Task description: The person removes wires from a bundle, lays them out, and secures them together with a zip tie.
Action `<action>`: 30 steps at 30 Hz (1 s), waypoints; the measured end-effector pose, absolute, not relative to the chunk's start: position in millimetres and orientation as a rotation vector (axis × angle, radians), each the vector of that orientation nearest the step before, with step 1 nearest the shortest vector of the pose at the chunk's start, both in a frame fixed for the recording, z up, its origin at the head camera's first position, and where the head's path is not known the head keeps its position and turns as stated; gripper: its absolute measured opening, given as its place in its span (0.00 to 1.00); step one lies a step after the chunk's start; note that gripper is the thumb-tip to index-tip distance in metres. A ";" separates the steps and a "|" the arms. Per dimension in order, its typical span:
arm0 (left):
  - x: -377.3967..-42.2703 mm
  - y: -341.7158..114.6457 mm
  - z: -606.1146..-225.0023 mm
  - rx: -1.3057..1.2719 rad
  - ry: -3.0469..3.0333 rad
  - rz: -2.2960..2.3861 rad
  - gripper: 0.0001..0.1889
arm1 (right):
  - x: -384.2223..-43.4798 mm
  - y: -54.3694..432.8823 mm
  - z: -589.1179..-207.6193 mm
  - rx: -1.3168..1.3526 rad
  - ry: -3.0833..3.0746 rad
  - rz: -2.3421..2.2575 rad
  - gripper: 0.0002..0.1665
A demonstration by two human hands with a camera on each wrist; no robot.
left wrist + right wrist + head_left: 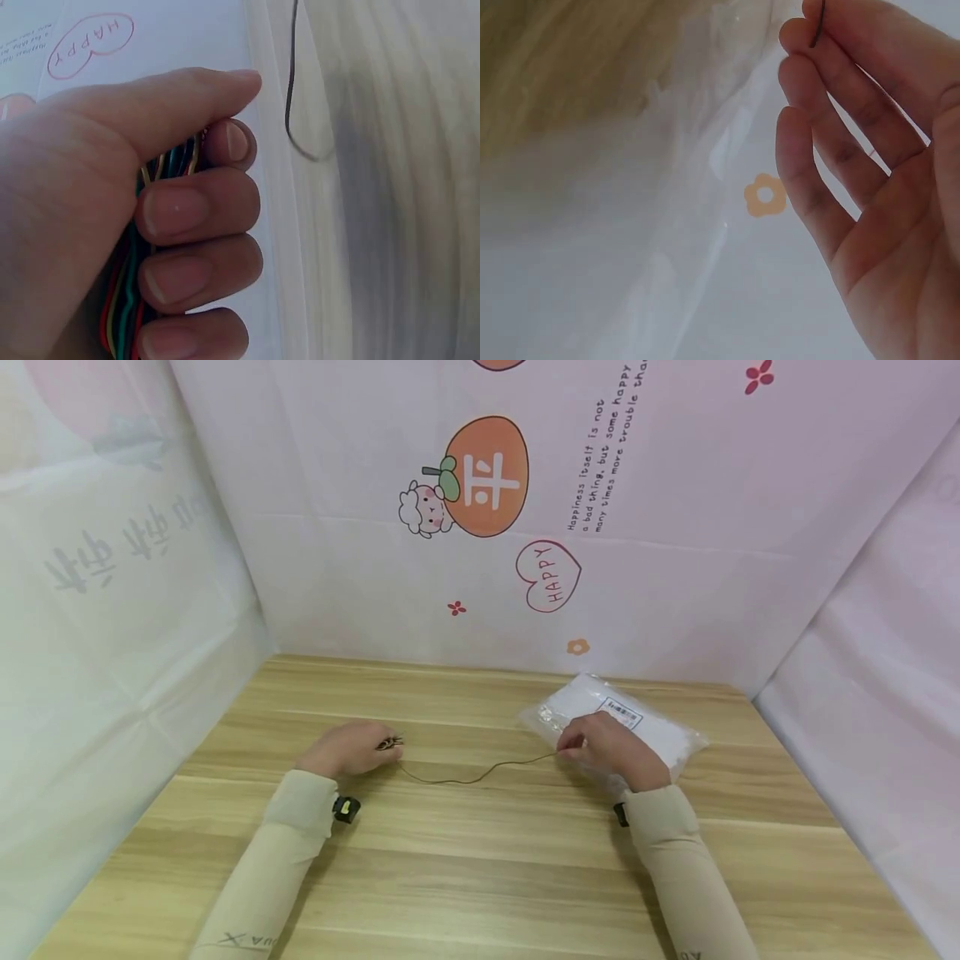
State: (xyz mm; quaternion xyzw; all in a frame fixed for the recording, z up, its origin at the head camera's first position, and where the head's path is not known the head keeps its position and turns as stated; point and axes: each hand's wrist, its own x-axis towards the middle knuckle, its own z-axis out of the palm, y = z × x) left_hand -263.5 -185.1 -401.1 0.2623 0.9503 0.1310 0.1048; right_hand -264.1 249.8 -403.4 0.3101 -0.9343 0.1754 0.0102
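Note:
My left hand (351, 748) grips a bundle of thin coloured wires (124, 300), its fingers curled round them. Red, yellow, green and black strands show between palm and fingertips in the left wrist view; the rest is hidden in the fist. One thin dark wire (457, 782) runs from near this hand in a slack curve across to my right hand (611, 750). There, thumb and index finger pinch its end (817, 30), while the other fingers stay loosely bent. The right hand is over the near left part of a clear plastic package (663, 735).
The package, white inside with a barcode label (621, 710), lies at the back right of the wooden table (450, 877). Printed white cloth (360, 585) hangs behind the table and along both sides. Dark wrist devices (347, 810) sit at both cuffs.

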 end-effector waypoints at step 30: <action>-252.4 -130.7 -408.1 1.020 2.711 0.477 0.17 | -248.9 198.1 -391.6 1.193 -2.752 0.614 0.04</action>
